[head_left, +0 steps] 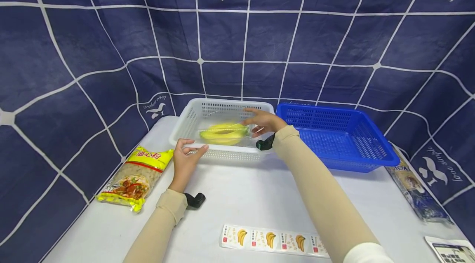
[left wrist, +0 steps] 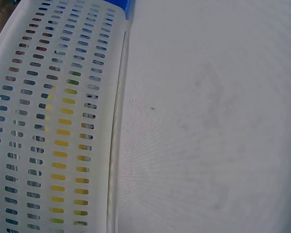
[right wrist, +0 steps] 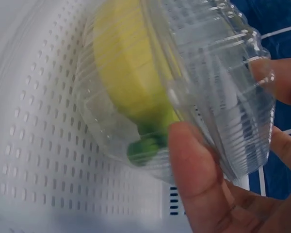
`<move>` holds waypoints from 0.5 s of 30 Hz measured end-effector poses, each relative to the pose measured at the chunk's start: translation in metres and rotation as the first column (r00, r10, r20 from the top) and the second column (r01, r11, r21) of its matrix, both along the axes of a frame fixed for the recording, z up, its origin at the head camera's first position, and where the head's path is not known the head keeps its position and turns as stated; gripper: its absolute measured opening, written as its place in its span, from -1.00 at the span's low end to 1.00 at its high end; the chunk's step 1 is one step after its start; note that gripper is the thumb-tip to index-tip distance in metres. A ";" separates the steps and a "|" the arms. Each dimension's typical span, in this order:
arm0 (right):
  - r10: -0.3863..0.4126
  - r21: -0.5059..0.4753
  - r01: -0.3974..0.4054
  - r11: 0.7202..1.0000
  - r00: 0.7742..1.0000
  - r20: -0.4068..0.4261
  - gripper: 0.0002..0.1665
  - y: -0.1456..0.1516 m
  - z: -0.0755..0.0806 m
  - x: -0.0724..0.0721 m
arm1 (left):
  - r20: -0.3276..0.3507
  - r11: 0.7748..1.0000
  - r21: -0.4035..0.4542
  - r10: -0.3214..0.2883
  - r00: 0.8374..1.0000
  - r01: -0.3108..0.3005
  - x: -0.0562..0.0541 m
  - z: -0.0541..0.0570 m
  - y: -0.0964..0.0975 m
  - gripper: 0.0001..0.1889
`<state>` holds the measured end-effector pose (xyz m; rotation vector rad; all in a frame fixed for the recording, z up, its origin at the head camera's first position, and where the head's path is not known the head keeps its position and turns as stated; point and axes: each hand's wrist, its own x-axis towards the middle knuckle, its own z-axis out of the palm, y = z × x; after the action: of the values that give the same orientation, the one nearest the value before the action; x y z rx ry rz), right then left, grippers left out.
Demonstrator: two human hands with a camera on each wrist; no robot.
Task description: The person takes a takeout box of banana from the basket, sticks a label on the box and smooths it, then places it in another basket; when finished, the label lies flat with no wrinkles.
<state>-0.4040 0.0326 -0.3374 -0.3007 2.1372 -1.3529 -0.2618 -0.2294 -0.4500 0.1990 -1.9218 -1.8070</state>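
Note:
A clear plastic clamshell box holds yellow bananas with green stem ends. It lies tilted in the white perforated basket. My right hand grips the box's right end; the right wrist view shows the thumb on the near side and fingers around the outer edge. At the basket's near left rim, my left hand holds on with bent fingers and thumb. The left wrist view mostly shows the basket's slotted side wall, with yellow visible through the slots; that hand is almost wholly out of it.
A blue basket stands right of the white one. At left lies a bag of pasta. A banana sticker strip is near the front, a dark package and a printed packet at right. A blue curtain hangs behind.

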 end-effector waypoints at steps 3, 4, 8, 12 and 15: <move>-0.027 -0.020 0.027 0.999 1.000 -0.010 -0.03 0.004 -0.001 0.000 | 0.003 1.000 0.002 -0.004 1.000 0.004 0.000 0.001 0.001 -0.48; -0.033 -0.026 0.033 0.999 0.999 -0.013 -0.03 0.005 -0.001 0.001 | 0.007 1.000 0.001 -0.004 1.000 0.004 0.000 0.001 0.001 -0.48; -0.053 -0.046 0.052 0.998 0.998 -0.021 -0.04 0.008 -0.001 0.004 | 0.006 1.000 -0.002 -0.004 1.000 0.004 0.000 -0.001 0.000 -0.48; -0.072 -0.057 0.070 0.996 0.997 -0.040 -0.05 0.010 0.003 0.009 | -0.008 1.000 -0.008 0.004 1.000 -0.004 -0.002 -0.003 0.000 -0.51; -0.086 -0.069 0.082 0.994 0.994 -0.061 -0.04 0.012 0.007 0.013 | -0.013 1.000 -0.009 0.009 1.000 -0.009 -0.001 -0.003 0.000 -0.52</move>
<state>-0.3906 0.0451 -0.3304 -0.2865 2.1818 -1.4823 -0.2631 -0.2296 -0.4535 0.1921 -1.9171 -1.7890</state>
